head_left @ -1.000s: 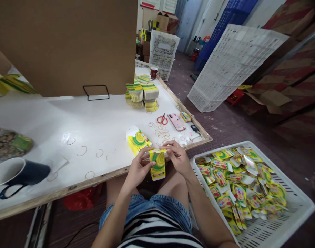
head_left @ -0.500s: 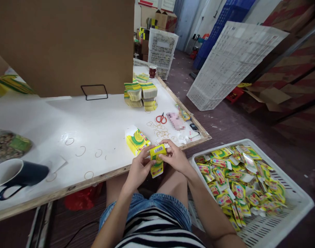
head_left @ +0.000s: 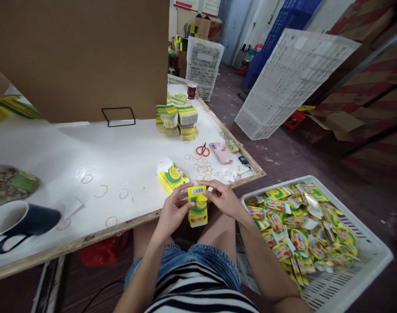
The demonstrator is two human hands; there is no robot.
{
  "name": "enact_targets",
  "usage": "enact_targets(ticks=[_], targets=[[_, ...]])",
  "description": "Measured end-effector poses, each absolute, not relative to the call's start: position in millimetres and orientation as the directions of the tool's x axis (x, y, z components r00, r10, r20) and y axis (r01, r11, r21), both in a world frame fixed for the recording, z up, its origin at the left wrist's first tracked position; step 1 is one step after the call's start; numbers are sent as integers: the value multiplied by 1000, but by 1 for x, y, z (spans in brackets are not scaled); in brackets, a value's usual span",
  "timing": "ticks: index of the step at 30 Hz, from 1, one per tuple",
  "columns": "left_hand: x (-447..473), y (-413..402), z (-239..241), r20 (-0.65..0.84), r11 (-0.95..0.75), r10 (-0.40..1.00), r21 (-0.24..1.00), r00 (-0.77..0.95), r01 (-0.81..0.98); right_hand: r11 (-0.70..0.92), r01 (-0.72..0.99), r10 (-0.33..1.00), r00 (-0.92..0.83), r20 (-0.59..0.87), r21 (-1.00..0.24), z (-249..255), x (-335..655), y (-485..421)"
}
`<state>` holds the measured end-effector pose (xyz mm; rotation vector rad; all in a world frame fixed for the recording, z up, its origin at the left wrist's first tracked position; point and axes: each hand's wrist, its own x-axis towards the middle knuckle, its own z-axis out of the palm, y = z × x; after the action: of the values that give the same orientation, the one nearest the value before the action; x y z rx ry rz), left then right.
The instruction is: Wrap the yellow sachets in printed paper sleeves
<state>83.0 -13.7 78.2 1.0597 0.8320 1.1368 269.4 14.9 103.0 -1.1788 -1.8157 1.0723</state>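
Note:
Over my lap, just past the table's front edge, is a small yellow and green paper box with a barcode on its upper end. My left hand grips its left side, thumb across the front and fingers behind. My right hand pinches the upper right corner near the barcode, its fingertips partly hidden behind the box. Close beyond my left hand, a pile of similar yellow boxes lies on the white table. To my right stands a white plastic basket holding many yellow boxes.
Rubber bands, red-handled scissors and bundled yellow cartons lie farther back. A dark mug and a bag of brown pieces are at left. A large cardboard sheet stands behind. Stacked white crates rise at right.
The box has turned more upright and faces me more squarely. My right thumb has shifted up from the box's middle to near its barcode end.

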Motion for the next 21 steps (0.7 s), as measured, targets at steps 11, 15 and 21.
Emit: enact_targets(ticks=[11,15,21], targets=[[96,-14,72,128,-121,988,989,85,-87,314,487,929,20,370,-815,112,292,-7],[79,-4,59,295,-278,953,941,-69,196,54,827,784,312,537,-559,124,372,-16],[69,6,34,311,-241,948,836,-63,492,66,833,864,228,449,-550,89,372,7]])
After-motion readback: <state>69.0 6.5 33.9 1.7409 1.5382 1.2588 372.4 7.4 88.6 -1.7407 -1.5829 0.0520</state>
